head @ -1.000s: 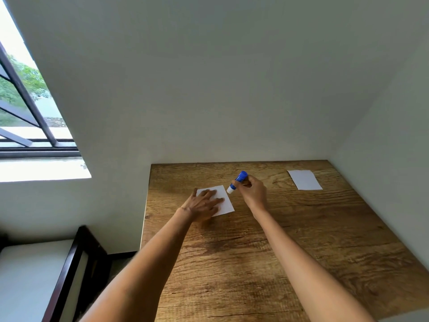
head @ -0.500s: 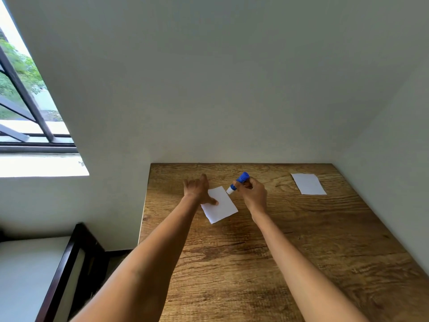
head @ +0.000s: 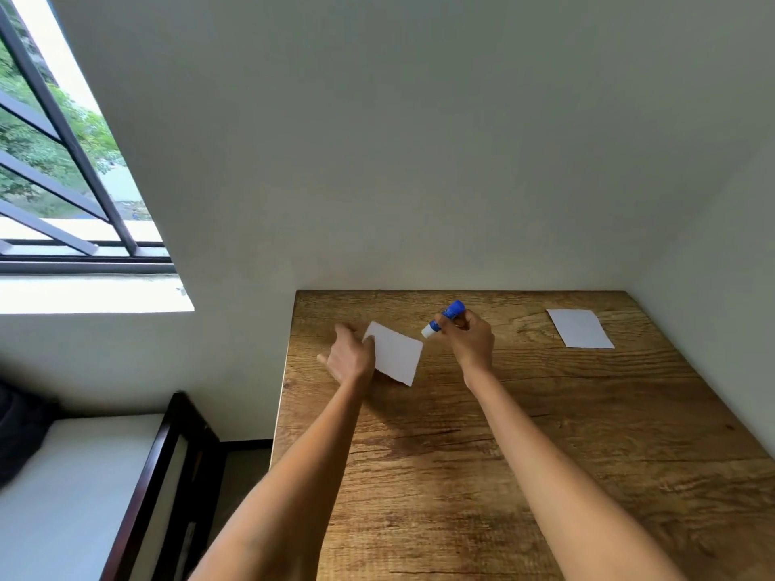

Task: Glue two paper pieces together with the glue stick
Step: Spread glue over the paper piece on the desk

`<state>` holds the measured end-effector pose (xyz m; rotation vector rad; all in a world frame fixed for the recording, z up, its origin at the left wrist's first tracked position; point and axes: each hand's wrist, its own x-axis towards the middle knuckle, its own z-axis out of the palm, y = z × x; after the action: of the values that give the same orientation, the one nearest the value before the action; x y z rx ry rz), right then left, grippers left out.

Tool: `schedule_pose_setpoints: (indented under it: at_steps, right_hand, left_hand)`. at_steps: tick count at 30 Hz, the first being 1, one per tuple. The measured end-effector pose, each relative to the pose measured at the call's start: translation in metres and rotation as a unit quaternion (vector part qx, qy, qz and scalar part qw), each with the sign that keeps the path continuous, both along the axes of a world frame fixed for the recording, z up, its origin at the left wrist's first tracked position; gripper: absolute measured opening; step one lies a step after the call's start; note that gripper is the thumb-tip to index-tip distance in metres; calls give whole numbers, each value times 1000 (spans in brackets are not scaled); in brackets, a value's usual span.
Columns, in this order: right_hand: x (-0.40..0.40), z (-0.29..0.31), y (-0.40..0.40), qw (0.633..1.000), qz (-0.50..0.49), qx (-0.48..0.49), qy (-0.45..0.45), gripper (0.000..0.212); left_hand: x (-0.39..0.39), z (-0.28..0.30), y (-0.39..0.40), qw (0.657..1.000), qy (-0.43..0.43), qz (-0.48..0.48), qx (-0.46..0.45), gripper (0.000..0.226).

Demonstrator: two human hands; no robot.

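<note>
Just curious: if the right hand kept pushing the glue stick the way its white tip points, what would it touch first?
Probably the near paper, held by the left hand; depth is unclear.

The left hand [head: 351, 357] covers the near paper's [head: 397, 355] left edge. The right hand [head: 469, 340] hides the glue stick's [head: 443, 319] middle.

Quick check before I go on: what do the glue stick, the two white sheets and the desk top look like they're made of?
Glue stick: looks like smooth plastic, blue body with a white end.
Sheet held by the left hand, the near sheet: thin matte white paper, one edge seems lifted.
Far sheet: the same, lying flat.
Desk top: brown wood grain with knots; solid wood or a printed laminate, I cannot tell which.
</note>
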<state>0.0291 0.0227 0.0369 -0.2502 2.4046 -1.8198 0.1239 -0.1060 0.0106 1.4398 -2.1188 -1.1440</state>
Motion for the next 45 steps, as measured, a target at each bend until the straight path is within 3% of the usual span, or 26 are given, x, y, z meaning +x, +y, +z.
schedule_pose_setpoints:
  at_steps: [4,7,9,13,15,31,45]
  right_hand:
    - [10,-1,-12,1000,22,15,11,10]
    - [11,-5,-16,999,25,41,17,15]
    - [10,-7,-15,998,21,52,17,23]
    - [2,-10,-12,997,11,69,21,27]
    - [1,-11,-11,995,22,88,36,23]
    - [-3,-18,-23,967,97,212,98,23]
    - [18,-16,-4,965,94,228,89,25]
  left_hand:
    - [15,-7,15,994,-60,0,-93,28]
    - [22,-18,19,977,-112,-58,-174,36]
    - [25,-21,17,957,-98,-124,-242,38]
    - [22,-23,7,856,-104,-342,-373,39]
    - [21,-25,4,821,-122,-389,-399,39]
    - [17,-33,-3,851,-112,-374,-351,39]
    - [9,-33,-13,858,-159,-373,-315,49]
